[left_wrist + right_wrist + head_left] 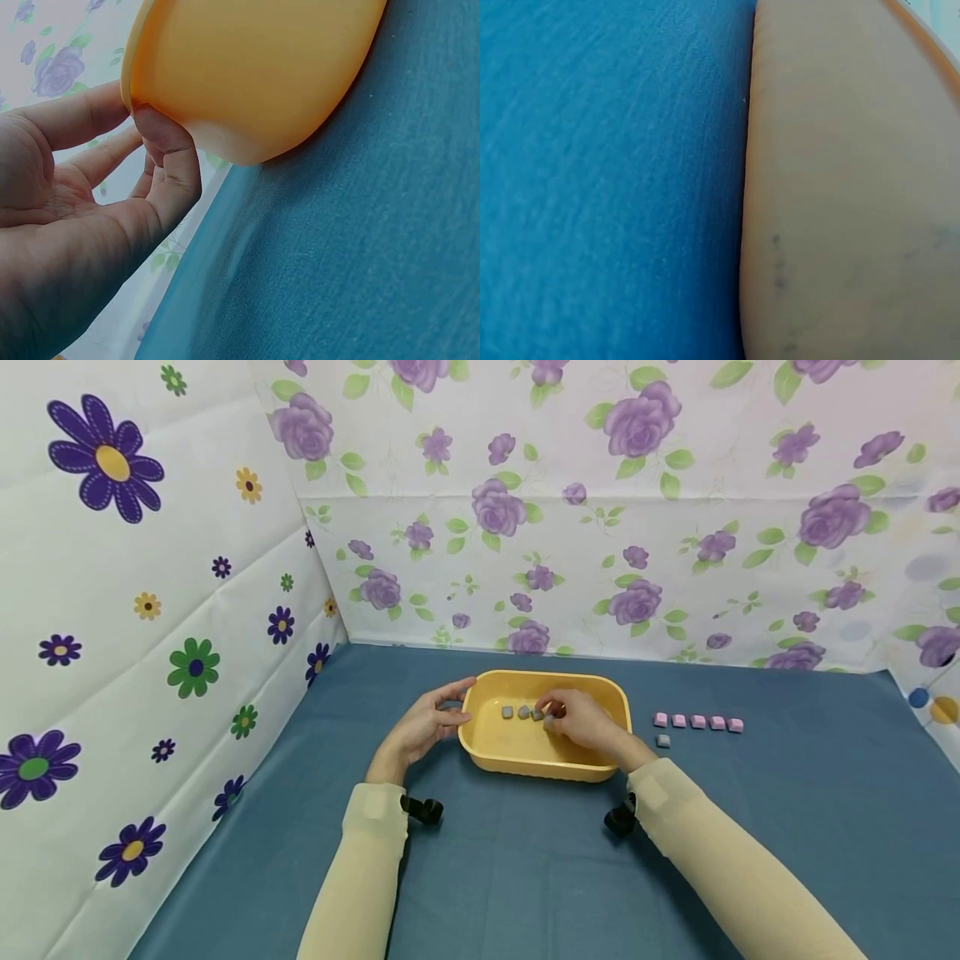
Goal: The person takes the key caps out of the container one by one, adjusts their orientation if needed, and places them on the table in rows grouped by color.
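A yellow plastic basin (pixel 495 762) stands on the blue cloth. At its left end my left hand (pixel 426 723) pinches the rim between thumb and fingers, as the left wrist view also shows of the hand (pixel 97 187) and the basin wall (pixel 255 67). Inside the basin, small grey blocks (pixel 507 712) lie in a short row. My right hand (pixel 583 717) reaches over the basin's right side, its fingers curled round a grey block (pixel 549 721) at the row's right end. The right wrist view has only the basin's outer wall (pixel 847 180), not the hand.
Right of the basin, several pink blocks (pixel 698 722) form a row on the cloth (pixel 517 877). One grey block (pixel 663 741) lies just in front of the row's left end. Flowered sheets (pixel 450 468) hang behind and to the left.
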